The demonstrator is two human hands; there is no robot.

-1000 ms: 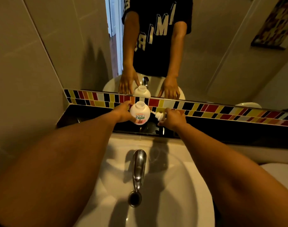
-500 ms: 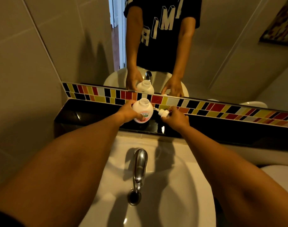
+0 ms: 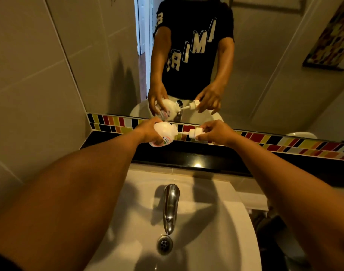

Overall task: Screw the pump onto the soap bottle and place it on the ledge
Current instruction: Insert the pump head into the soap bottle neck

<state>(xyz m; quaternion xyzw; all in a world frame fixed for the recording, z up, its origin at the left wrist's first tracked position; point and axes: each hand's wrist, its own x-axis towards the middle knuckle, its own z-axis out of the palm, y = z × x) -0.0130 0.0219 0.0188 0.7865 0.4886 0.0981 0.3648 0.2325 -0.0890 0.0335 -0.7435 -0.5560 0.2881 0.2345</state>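
Note:
A round white soap bottle (image 3: 164, 133) with a pink label is tilted on its side, mouth pointing right, held above the black ledge (image 3: 196, 155) by my left hand (image 3: 147, 131). My right hand (image 3: 216, 133) pinches the white pump (image 3: 193, 133) by its collar. The pump's thin tube points left, its tip at the bottle's mouth. Pump collar and bottle are apart.
A strip of coloured tiles (image 3: 284, 142) and a mirror (image 3: 245, 55) rise behind the ledge; the mirror repeats my hands and the bottle. Below lies a white basin (image 3: 216, 222) with a chrome tap (image 3: 170, 206) and drain (image 3: 164, 244). Grey tiled wall stands at the left.
Both hands have lifted off the ledge. The bottle has tipped from upright onto its side, and the pump has come up level with its mouth.

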